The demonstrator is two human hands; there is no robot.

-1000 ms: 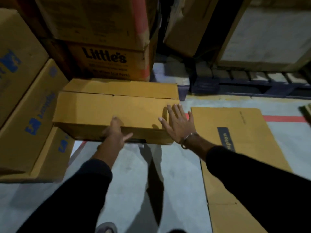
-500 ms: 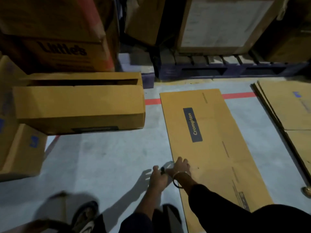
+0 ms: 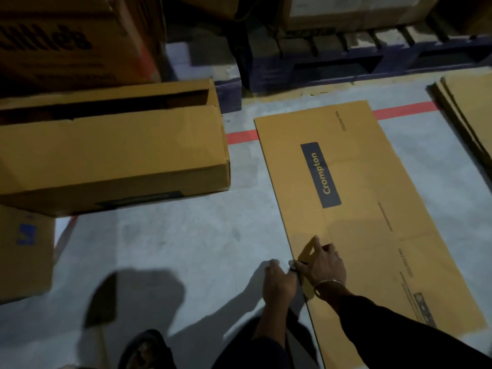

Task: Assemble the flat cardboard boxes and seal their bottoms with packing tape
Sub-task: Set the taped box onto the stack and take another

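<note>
A flat brown cardboard box (image 3: 359, 182) printed "Crompton" lies on the grey floor, right of centre. Both hands meet at its near left edge. My left hand (image 3: 278, 283) curls its fingers round that edge from the floor side. My right hand (image 3: 324, 267) lies on top of the cardboard with its thumb at the edge, pinching it. A dark shadow line runs under the edge there, so it looks slightly raised. An assembled brown box (image 3: 114, 155) stands on the floor to the left, its top flaps partly open. No tape is in view.
More flat boxes (image 3: 468, 107) are stacked at the far right. Large cartons (image 3: 66, 41) and a dark pallet (image 3: 346, 62) line the back. A blue-printed box (image 3: 24, 251) sits at the left edge. A red line (image 3: 239, 135) crosses the floor. My foot (image 3: 146, 350) is at the bottom.
Both hands left the assembled box a second ago and came down to the flat box's left edge. Since half a second ago they stay there, and the view has moved closer.
</note>
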